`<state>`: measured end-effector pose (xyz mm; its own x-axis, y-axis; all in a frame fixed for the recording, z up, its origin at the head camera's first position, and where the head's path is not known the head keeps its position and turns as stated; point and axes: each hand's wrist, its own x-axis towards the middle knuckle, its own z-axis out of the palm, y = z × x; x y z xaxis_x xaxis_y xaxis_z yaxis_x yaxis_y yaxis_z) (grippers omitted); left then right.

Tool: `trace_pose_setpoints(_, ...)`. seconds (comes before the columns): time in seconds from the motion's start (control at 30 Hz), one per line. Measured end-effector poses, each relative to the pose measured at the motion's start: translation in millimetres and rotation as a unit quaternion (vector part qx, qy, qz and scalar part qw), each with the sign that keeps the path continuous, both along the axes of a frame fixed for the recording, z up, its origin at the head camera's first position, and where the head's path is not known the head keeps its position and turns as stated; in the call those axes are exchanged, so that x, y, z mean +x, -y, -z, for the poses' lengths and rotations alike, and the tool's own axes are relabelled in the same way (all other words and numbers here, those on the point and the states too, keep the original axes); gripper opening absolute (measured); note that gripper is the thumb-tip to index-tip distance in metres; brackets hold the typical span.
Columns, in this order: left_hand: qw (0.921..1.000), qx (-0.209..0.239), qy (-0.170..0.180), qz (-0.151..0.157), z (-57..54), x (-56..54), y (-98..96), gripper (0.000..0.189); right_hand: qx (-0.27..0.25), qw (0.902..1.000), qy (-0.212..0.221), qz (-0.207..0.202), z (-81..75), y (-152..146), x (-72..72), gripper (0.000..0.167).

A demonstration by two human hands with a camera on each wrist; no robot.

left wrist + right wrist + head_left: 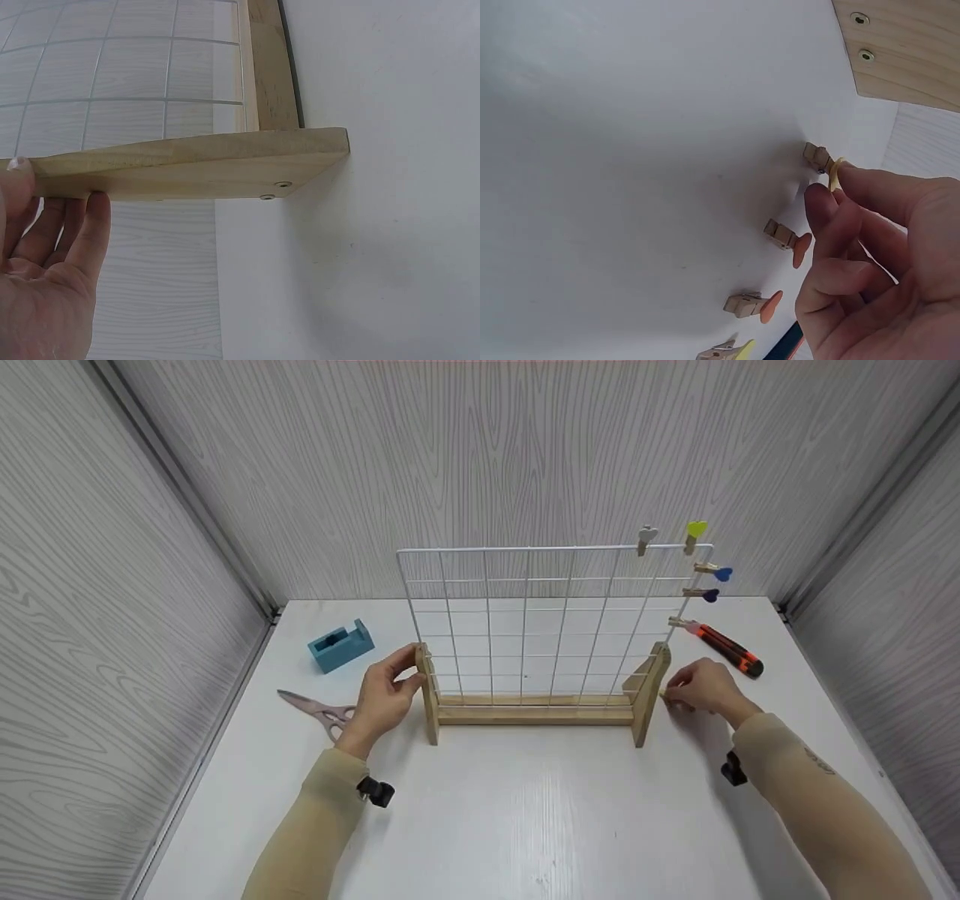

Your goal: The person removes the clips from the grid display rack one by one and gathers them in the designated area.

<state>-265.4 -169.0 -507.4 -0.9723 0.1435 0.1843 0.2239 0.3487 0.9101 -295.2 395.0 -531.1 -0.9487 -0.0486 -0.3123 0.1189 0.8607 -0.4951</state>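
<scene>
Clothespin (pixel 819 157) with yellow top, pinched between thumb and fingertips of right hand (pixel 703 685), low, just outside right wooden leg (pixel 649 697); touching the surface or not, cannot tell. Near that hand, in a row on white table (pixel 480 825): two orange-topped clothespins (pixel 780 234), then yellow-topped clothespin (pixel 718 352).

Around left wooden leg (pixel 430 705), near upper end: thumb and fingers of left hand (pixel 386 694), gripping.

Upright between both legs: white wire grid (pixel 529 548), wooden crossbar (pixel 535 720) at bottom. Clipped on top edge, toward right corner: gray heart clip (pixel 646 536), yellow heart clip (pixel 696 529). Down right edge: blue heart clip (pixel 722 574), dark purple heart clip (pixel 710 595), pinkish clip (pixel 677 622).

Beyond right hand: orange-black cutter (pixel 726 651). Left of left leg: teal tape dispenser (pixel 341 647), farther back; scissors (pixel 319 710), handles partly behind left hand. Strapped at both wrists: small black devices (pixel 375 792). Behind and to the sides: pale woodgrain panels (pixel 487 450).
</scene>
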Motion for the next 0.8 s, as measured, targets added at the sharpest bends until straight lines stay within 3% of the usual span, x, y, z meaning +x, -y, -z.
trace_pose_setpoints(0.2, 1.0000, -0.003, -0.003, -0.003, 0.0, 0.1, -0.5, 0.057, -0.014, 0.9989, -0.045, -0.004, -0.8, -6.0, 13.6, 0.032)
trace_pose_setpoints(0.4, 1.0000, 0.003, 0.001, -0.002, -0.5, 0.6, -1.2, 0.058, -0.043, 0.9981, -0.043, 0.004, -11.0, -11.9, 30.1, 0.036)
trace_pose_setpoints(0.6, 1.0000, 0.004, 0.000, 0.000, -0.3, 0.7, -1.6, 0.057, -0.081, 0.9946, -0.060, 0.025, -37.1, -19.5, 43.7, 0.043)
trace_pose_setpoints(0.8, 1.0000, 0.005, 0.002, 0.000, 0.6, 0.0, -1.6, 0.058, -0.105, 0.9886, -0.098, 0.047, -78.8, -28.0, 50.1, 0.047)
